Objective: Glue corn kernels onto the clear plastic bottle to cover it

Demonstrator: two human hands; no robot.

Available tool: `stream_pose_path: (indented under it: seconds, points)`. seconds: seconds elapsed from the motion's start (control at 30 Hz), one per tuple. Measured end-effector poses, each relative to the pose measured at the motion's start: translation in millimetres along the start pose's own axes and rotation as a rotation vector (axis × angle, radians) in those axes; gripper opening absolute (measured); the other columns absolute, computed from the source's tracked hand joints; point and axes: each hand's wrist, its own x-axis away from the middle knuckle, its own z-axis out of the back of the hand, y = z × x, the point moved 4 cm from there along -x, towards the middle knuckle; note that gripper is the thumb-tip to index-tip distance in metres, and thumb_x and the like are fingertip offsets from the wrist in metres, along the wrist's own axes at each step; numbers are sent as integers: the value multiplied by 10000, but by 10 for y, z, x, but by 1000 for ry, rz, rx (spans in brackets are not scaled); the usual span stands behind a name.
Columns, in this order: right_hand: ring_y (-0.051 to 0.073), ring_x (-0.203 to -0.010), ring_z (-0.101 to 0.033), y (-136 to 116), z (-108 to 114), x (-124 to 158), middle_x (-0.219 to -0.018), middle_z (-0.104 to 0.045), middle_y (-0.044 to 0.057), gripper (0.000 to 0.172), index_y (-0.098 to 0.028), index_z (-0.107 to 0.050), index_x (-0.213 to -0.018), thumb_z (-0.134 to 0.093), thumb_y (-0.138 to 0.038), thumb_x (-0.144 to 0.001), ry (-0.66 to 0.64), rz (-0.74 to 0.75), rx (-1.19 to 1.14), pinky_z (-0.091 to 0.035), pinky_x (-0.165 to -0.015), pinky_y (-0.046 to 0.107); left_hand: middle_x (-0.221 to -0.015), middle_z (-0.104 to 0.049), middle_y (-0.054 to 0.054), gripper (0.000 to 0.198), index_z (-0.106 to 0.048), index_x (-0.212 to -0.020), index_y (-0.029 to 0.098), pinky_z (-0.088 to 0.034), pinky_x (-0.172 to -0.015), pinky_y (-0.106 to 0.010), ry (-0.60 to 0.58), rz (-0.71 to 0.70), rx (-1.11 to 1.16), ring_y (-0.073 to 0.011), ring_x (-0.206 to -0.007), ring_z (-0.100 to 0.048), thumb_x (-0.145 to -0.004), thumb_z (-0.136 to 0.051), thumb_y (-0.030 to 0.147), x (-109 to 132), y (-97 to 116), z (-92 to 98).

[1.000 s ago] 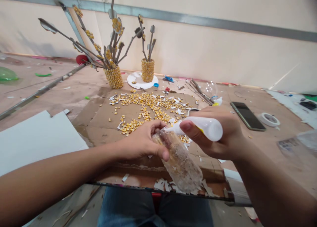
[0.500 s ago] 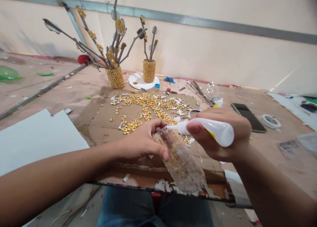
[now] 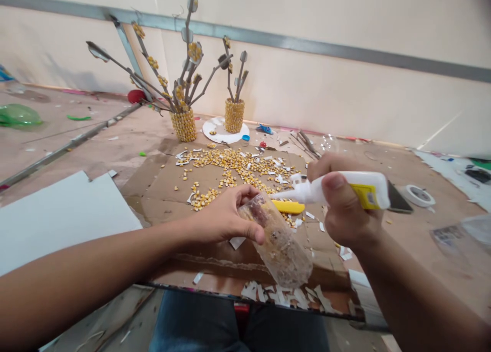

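Observation:
My left hand (image 3: pixel 226 219) grips the upper end of a clear plastic bottle piece (image 3: pixel 284 249), tilted with its lower end toward me. Its wall looks wet and cloudy, with brownish patches. Wrapped in my right hand (image 3: pixel 349 209) is a white glue bottle (image 3: pixel 370 188) with a yellow label, lying nearly level. The nozzle tip points left and sits at the upper rim of the plastic piece; whether it touches, I cannot tell. Behind them, loose corn kernels (image 3: pixel 226 162) lie scattered with white scraps. A yellow cutter (image 3: pixel 289 206) shows just under the nozzle.
Two corn-covered pots (image 3: pixel 184 126) with twigs stand at the back, one on a white disc (image 3: pixel 215 132). White board (image 3: pixel 65 219) lies at left on the table. A tape roll (image 3: pixel 420 195) and a partly hidden phone (image 3: pixel 399 201) are at right. Paper scraps (image 3: pixel 284 294) line the front edge.
My right hand has moved slightly right and levelled the glue bottle, so its label and nozzle now show. The yellow cutter has come into sight. My left hand keeps its hold.

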Motion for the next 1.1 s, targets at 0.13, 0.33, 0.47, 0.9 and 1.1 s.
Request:
stream_pose_path:
  seconds: [0.13,0.33,0.47,0.9,1.1]
  points:
    - [154,-563,-475,23,27,5,-723,-559,7,303,-255,-644,-859,-698,-527,-983,167,22,-66,-312,-448,332,-980,-744,-52,706,-666,-1046,162,-509,-855,-338,21,13,-40,-230,-909,-673,-468,-1041,315,-12,2,6]
    - [156,-571,-518,-96,4,23,-753,-624,11,138,-270,-706,-908,-732,-385,-980,190,69,1,-341,-451,323,-975,-736,-52,722,-672,-1042,167,-509,-873,-342,48,0,-108,-247,-939,-672,-454,-1050,347,-15,-6,30]
    - [140,-570,-516,-164,-12,15,-717,-628,-5,159,-253,-708,-875,-767,-369,-967,172,104,50,-345,-470,312,-999,-732,-56,757,-671,-1074,164,-499,-856,-335,19,2,-121,-256,-949,-668,-465,-1053,401,-17,-28,24]
    - [143,-493,-452,-86,8,6,-666,-592,-2,595,-260,-659,-792,-788,-838,-740,65,74,-107,-314,-468,340,-990,-737,-44,737,-676,-1049,159,-480,-848,-336,-15,-4,-149,-245,-946,-656,-458,-1060,376,-11,-21,2]
    - [154,-485,-442,-49,-31,22,-654,-611,-4,603,-276,-637,-787,-750,-867,-746,-16,25,-56,-348,-476,355,-1005,-740,-49,737,-691,-1047,166,-484,-838,-331,-40,-4,-124,-244,-935,-666,-445,-1073,351,-9,-31,-21]
